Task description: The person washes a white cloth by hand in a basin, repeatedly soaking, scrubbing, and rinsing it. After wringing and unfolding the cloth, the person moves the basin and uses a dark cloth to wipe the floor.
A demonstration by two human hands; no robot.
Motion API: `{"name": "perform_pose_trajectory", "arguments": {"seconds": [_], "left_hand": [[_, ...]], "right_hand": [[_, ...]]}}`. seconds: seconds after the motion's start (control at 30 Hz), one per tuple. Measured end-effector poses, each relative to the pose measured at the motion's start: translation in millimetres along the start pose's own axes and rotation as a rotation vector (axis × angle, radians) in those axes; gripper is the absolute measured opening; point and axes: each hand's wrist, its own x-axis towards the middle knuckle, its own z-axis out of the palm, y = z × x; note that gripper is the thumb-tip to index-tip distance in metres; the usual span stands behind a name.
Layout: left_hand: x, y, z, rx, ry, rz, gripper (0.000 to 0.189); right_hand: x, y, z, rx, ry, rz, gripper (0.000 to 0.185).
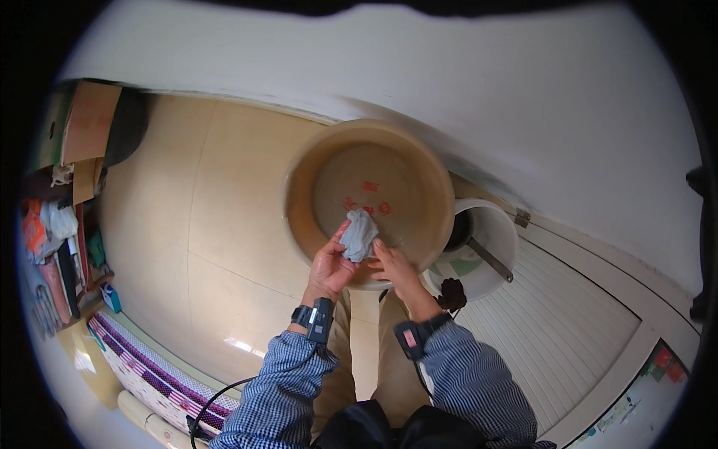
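Observation:
A crumpled, wet-looking pale grey-blue cloth (359, 236) is bunched up over the near part of a large tan plastic basin (301, 236). My left hand (331, 269) holds it from the left, palm turned up and fingers behind it. The fingertips of my right hand (395, 269) grip the cloth's lower right edge, with the other fingers spread below. Red printed marks (370, 186) show on the basin's bottom, and a little water seems to lie there. The fingers behind the cloth are partly hidden.
Right of the basin stands a white bucket (507, 236) with a long-handled metal utensil (489, 259) in it. A white slatted door (555, 303) lies beyond. Cardboard boxes (90, 123) and a folded patterned cloth (162, 376) are at left. A black cable (241, 383) trails from my left wrist.

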Motion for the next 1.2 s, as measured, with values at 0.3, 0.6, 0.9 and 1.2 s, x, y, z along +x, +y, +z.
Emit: {"name": "perform_pose_trajectory", "arguments": {"seconds": [0.3,0.6,0.9,1.2], "left_hand": [[10,0,-10,0.267,0.419,0.203,0.038],[17,16,2,0.283,0.322,0.440,0.024],[29,24,9,0.613,0.524,0.354,0.037],[48,19,-29,0.471,0.459,0.145,0.039]], "right_hand": [[37,-10,-22,0.575,0.139,-0.331,0.032],[33,-39,-52,0.412,0.043,-0.347,0.048],[45,-65,-56,-1.026,0.685,-0.771,0.040],[99,-27,11,-1.319,0.441,-0.995,0.038]]}}
